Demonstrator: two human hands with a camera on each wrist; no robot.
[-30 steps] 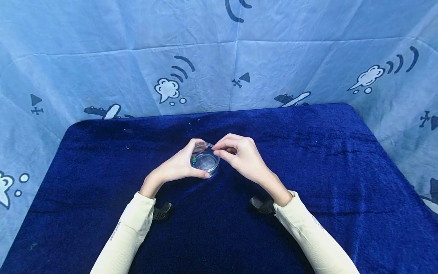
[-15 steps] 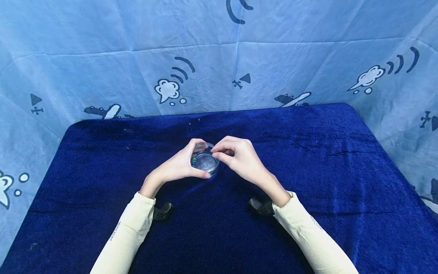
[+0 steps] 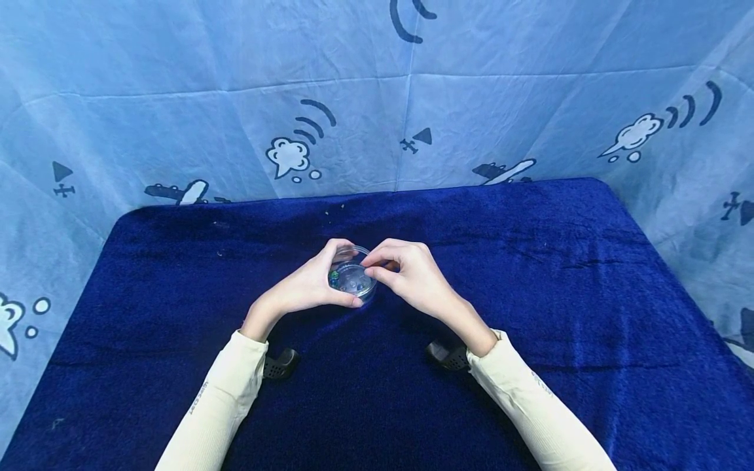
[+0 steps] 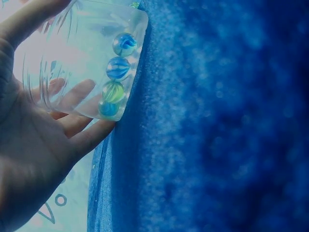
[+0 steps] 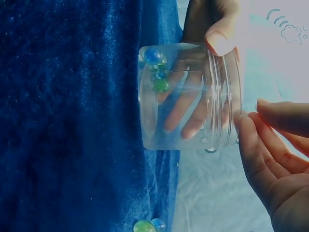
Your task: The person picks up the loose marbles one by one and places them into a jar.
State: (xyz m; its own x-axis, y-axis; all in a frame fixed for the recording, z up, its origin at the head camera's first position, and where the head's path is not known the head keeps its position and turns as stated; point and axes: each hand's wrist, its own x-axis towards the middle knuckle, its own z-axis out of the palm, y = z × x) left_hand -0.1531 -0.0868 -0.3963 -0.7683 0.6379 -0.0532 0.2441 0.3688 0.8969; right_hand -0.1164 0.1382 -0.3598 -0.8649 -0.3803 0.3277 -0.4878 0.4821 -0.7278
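A clear plastic jar (image 3: 355, 273) stands on the dark blue cloth, with my left hand (image 3: 315, 275) gripping it around its side. Inside, at the bottom, lie several glass marbles (image 4: 118, 67) with blue and green swirls; a green marble (image 5: 161, 84) shows through the wall in the right wrist view. My right hand (image 3: 412, 265) is at the right side of the jar's mouth, fingers bent. In the right wrist view, its fingertips (image 5: 246, 121) are right at the rim, a small gap separates them from the thumb, and no marble shows between them.
Two more marbles, one green (image 5: 144, 226) and one blue (image 5: 158, 224), lie on the cloth at the bottom of the right wrist view; my right hand covers that spot in the head view. A light blue printed curtain (image 3: 353, 98) hangs behind the table (image 3: 530, 261).
My right hand has moved slightly left, further over the jar's mouth. A blue marble now shows at the right of the jar's bottom. The left hand and jar have stayed put.
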